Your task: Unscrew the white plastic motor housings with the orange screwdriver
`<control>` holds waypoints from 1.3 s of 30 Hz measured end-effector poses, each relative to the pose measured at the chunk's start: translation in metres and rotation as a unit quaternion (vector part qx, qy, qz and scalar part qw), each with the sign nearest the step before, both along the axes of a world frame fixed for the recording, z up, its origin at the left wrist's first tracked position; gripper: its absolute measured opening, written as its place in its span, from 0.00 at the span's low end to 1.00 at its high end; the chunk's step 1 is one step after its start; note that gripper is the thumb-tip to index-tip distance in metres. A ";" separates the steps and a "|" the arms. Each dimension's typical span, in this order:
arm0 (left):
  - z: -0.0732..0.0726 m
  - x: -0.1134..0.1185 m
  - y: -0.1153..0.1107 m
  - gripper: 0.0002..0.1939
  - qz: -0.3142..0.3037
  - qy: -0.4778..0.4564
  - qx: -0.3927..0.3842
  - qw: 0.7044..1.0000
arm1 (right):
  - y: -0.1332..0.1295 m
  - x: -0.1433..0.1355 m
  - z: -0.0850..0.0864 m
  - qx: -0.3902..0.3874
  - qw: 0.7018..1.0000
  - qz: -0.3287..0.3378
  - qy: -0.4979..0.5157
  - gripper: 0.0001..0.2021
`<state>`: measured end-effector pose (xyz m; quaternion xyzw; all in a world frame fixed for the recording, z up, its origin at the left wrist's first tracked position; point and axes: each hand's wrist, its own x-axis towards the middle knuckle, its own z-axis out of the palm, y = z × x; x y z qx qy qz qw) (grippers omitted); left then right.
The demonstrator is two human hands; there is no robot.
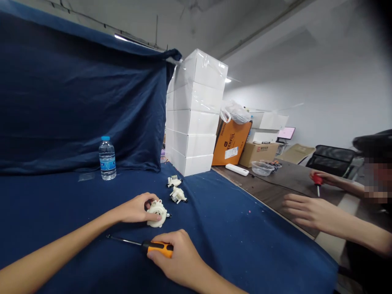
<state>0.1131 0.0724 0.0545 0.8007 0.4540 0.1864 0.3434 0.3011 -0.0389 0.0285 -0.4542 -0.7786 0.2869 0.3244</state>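
Observation:
My left hand (139,209) grips a round cream-coloured plastic housing (159,207) by its left side, thumb on its face. Small lugs stand around the housing's rim, and a dark fitting sticks out on its right. Below it, my right hand (179,255) is closed around the orange and black handle of a screwdriver (165,249). The screwdriver's metal shaft points left, low over the blue cloth, its tip apart from the housing. Just beyond the left hand lie two more cream plastic parts, one (178,195) nearer and another (174,181) behind it.
A water bottle (107,159) stands at the back left before a blue curtain (76,94). White boxes (200,122) are stacked at the back. On the right, a co-worker's hand (309,210) is near the cloth's edge; the other holds a red-handled screwdriver (317,179).

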 end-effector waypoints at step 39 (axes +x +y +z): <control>-0.037 -0.065 -0.030 0.19 0.128 -0.591 -0.275 0.748 | 0.001 0.018 0.002 -0.106 0.989 -0.083 0.060 0.20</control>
